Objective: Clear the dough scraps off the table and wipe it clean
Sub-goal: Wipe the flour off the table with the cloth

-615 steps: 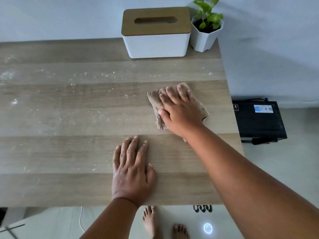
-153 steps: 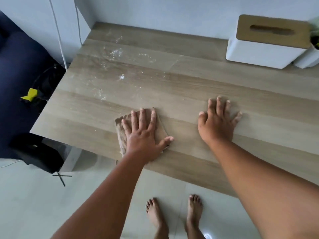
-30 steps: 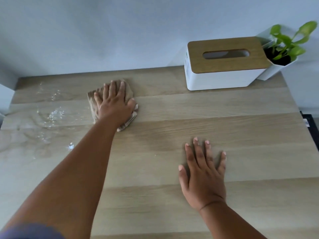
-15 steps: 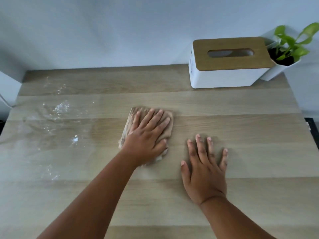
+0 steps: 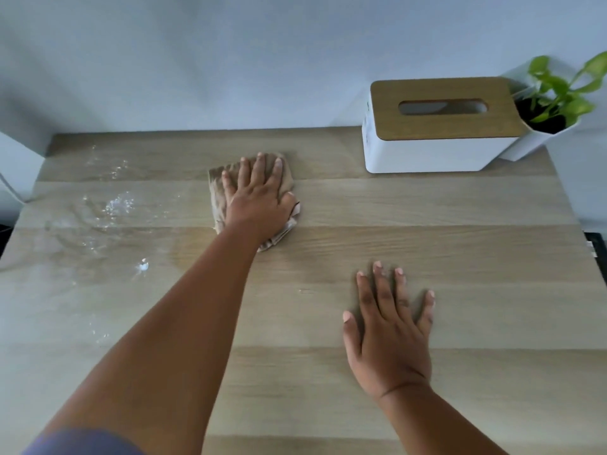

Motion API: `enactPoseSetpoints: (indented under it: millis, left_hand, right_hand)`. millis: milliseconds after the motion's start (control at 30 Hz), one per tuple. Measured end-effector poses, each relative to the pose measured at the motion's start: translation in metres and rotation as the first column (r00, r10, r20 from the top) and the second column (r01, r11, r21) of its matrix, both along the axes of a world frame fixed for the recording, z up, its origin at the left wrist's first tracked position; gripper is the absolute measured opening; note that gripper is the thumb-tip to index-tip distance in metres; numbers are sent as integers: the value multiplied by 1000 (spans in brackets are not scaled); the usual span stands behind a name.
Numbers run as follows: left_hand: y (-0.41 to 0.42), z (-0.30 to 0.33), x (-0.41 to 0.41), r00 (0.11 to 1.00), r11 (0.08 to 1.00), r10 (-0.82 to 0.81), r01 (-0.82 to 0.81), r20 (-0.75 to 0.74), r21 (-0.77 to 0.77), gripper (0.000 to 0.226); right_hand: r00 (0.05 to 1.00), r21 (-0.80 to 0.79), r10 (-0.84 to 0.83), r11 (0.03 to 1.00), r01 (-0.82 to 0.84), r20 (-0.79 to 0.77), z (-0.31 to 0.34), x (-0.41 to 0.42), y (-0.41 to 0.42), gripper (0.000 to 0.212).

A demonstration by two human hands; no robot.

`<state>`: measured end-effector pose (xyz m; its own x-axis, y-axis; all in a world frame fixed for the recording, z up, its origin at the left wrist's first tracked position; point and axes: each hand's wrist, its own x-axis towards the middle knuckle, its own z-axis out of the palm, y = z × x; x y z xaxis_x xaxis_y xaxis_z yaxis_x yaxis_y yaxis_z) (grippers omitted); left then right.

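Observation:
My left hand (image 5: 258, 200) presses flat on a crumpled beige cloth (image 5: 217, 188) at the far middle of the wooden table (image 5: 460, 251), fingers straight and spread. My right hand (image 5: 389, 333) rests flat on the bare tabletop nearer to me, to the right, palm down and fingers spread. White floury smears and small dough specks (image 5: 111, 205) lie on the table's left part, with one small white bit (image 5: 143, 266) closer to me.
A white tissue box with a wooden lid (image 5: 440, 126) stands at the back right against the wall. A small potted plant (image 5: 555, 106) sits beside it in the corner. The table's right edge drops off past the plant.
My left hand has pushed the cloth away from me, from the table's middle toward the back. My right hand has stayed flat in the same place.

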<state>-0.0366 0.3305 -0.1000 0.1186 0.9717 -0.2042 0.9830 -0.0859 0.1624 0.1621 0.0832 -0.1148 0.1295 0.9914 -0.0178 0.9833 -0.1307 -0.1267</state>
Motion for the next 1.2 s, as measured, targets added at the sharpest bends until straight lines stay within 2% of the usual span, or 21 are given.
enactPoseSetpoints:
  millis: [200,500,667,767,867,967,1200]
  left_hand:
    - [-55,-9,7,987,985,-158,156,20,79,75]
    - [-161,-8,10,995,993,-83,78,56,88,78]
    - [-237,-7,9,992,994,-85,78,96,82,77]
    - [-284,-1,1,988,993,-101,93,114,73,74]
    - [-321,4,-12,987,992,-111,104,112,67,72]
    - [-347,12,-28,991,996,-85,81,108,36,71]
    - [-376,20,-60,998,998,-48,49,43,-28,73]
  right_hand:
    - [1000,-11,5,1000,-5,4,-2,-3,3,69]
    - [998,-34,25,999,-27,-61,8,-8,9,78]
    - [988,-67,28,997,-38,-150,16,1,4,72]
    - [953,13,227,973,-229,-201,19,5,-5,57]
    - [890,78,421,907,-413,-175,17,8,-9,50]
    - [880,90,456,890,-448,-135,17,6,-10,50]
    - [905,104,414,908,-405,-94,18,-7,-9,46]
